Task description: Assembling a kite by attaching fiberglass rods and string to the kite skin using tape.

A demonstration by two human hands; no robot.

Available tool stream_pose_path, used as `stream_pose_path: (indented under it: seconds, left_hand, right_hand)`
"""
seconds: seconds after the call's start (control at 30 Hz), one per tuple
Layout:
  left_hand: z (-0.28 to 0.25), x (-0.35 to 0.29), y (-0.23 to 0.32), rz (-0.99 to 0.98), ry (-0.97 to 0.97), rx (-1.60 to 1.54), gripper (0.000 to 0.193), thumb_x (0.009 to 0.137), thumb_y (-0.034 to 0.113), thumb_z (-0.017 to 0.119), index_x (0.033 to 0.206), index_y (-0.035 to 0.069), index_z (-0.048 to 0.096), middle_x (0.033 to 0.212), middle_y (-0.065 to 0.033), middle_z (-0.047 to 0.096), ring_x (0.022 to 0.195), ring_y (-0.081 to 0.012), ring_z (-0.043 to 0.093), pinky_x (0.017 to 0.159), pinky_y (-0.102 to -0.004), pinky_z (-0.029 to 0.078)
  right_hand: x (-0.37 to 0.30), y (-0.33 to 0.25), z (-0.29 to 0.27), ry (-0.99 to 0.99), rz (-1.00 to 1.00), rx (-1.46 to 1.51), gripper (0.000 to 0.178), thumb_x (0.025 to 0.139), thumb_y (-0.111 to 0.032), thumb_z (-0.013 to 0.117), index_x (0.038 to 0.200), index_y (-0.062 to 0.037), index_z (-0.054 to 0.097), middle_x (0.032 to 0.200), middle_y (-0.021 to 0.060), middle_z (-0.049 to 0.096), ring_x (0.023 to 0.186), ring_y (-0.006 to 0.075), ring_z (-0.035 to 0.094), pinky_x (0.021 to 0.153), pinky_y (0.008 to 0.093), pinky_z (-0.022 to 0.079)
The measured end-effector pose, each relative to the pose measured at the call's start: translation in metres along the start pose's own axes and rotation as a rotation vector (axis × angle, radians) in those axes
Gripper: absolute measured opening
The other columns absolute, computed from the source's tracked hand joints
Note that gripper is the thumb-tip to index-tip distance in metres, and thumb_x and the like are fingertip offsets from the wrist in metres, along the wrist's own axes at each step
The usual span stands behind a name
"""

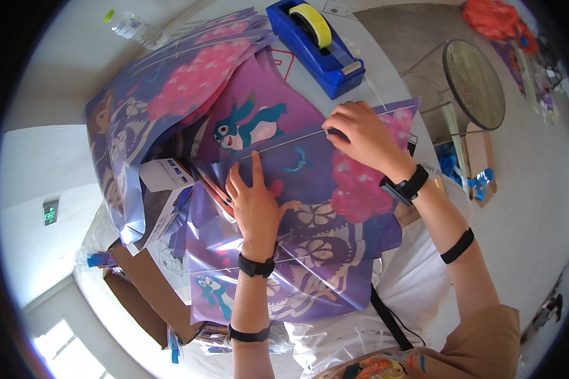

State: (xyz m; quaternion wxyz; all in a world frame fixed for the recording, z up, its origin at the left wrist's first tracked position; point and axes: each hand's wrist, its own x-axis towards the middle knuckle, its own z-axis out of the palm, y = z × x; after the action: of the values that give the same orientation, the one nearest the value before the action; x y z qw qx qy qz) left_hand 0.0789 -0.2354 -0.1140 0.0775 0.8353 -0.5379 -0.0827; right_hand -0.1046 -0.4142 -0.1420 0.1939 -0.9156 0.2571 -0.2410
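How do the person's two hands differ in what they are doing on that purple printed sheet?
The left hand lies flat, fingers spread, pressing the purple sheet near its middle; the right hand is curled, fingertips pinching a thin rod at the sheet's far edge. The left sits nearer the person, the right farther, close to the blue tape dispenser. Both wear black wristbands and touch the same sheet.

Single head-worn fisheye cam looks steeply down from just above the person's own forearms, which enter from the lower edge, close over a purple printed plastic sheet (310,208) on a white table (38,183). The rim bends straight edges; a blue tape dispenser (316,47) sits at the far top, grey floor at right. No 2nd view to share.
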Motion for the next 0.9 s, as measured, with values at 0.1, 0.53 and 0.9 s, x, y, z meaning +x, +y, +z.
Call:
stream_pose_path:
  seconds: [0.1, 0.53, 0.9]
  left_hand:
    - [0.011, 0.001, -0.009, 0.044, 0.034, 0.131, 0.118, 0.049, 0.039, 0.092, 0.15, 0.013, 0.037, 0.138, -0.0213, 0.037, 0.123, -0.0399, 0.041, 0.094, -0.0425, 0.049]
    - [0.002, 0.001, -0.006, -0.002, -0.004, 0.012, 0.078, 0.079, -0.002, 0.061, 0.151, 0.013, 0.035, 0.138, -0.0241, 0.038, 0.122, -0.0411, 0.044, 0.093, -0.0447, 0.05]
    - [-0.022, -0.008, -0.021, 0.054, -0.025, -0.102, 0.082, 0.077, -0.006, 0.055, 0.153, 0.009, 0.029, 0.141, -0.0268, 0.039, 0.126, -0.0453, 0.043, 0.101, -0.0501, 0.043]
  right_hand:
    - [-0.001, 0.0, -0.001, -0.003, 0.016, -0.003, 0.021, 0.078, -0.01, 0.073, 0.097, -0.0088, 0.065, 0.097, 0.0057, 0.062, 0.095, 0.0257, 0.059, 0.086, 0.038, 0.045]
    - [-0.014, 0.003, -0.011, 0.071, 0.029, -0.012, 0.031, 0.075, -0.002, 0.067, 0.105, -0.0071, 0.06, 0.104, 0.0076, 0.061, 0.102, 0.0272, 0.056, 0.089, 0.0386, 0.043]
    - [-0.013, 0.015, -0.05, 0.323, 0.266, 0.144, 0.02, 0.082, -0.002, 0.062, 0.102, -0.0063, 0.063, 0.093, 0.0099, 0.067, 0.092, 0.0289, 0.065, 0.081, 0.038, 0.05]
